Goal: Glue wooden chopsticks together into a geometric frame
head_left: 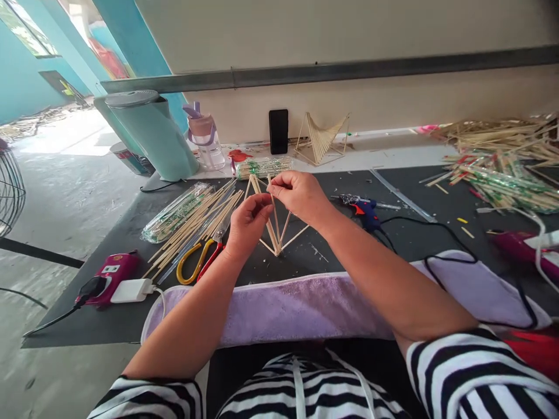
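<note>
Over the middle of the dark table, my left hand [252,224] and my right hand [301,196] meet at a thin wooden stick [269,178]. My right thumb and fingers pinch it near its upper end. Just below, the fingertips of my left hand close on the same stick. Behind and under my hands stands a frame of joined sticks [278,250], its lower corner resting on the table; my hands hide part of it. Left of it lie loose sticks [192,224] and scissors [189,265] with yellow and red handles. A blue glue gun [367,214] lies to the right.
A purple cloth [297,311] runs along the front edge. Purple power strips [117,270] with cords sit at both sides. At the back stand a bottle [207,142], a phone [278,131] and a finished stick model [323,139]. Wrapped sticks [510,180] pile up right.
</note>
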{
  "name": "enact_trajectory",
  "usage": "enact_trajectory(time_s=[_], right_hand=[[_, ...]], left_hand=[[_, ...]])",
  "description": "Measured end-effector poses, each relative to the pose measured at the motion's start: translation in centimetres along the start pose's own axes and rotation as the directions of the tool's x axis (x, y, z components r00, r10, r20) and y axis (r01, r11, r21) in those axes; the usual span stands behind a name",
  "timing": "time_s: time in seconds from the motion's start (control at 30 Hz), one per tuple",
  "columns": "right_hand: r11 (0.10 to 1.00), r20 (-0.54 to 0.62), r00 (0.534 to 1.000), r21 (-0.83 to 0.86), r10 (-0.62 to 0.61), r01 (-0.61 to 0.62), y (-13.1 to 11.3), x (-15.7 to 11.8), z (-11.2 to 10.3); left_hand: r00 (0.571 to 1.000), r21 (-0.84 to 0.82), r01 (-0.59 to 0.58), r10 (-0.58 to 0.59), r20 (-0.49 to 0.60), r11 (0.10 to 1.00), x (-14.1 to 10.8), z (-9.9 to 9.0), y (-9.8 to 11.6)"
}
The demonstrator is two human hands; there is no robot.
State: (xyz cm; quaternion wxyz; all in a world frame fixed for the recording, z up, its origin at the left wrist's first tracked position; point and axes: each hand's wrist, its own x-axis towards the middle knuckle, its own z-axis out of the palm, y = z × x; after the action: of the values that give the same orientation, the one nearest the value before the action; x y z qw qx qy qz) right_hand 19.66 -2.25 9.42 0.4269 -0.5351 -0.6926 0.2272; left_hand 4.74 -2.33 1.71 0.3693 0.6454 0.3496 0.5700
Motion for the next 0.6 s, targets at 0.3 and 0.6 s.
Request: enact_trajectory(time_s=[0.3,0.6], right_hand=[[0.994,-0.011,1.0,0.112,-0.017,0.018,0.1,-0.6,-0.4],[0.996,0.119,0.992,-0.082,0.032,-0.023,3.0,-3.8,-0.6]], left_hand=[[0.983,-0.208,0.136,-0.158,-0.09,0.969,0.8,1.7,2.7],[0.989,-0.2,0.137,-0.144,-0.018,0.97,0.9,1.6,3.1]])
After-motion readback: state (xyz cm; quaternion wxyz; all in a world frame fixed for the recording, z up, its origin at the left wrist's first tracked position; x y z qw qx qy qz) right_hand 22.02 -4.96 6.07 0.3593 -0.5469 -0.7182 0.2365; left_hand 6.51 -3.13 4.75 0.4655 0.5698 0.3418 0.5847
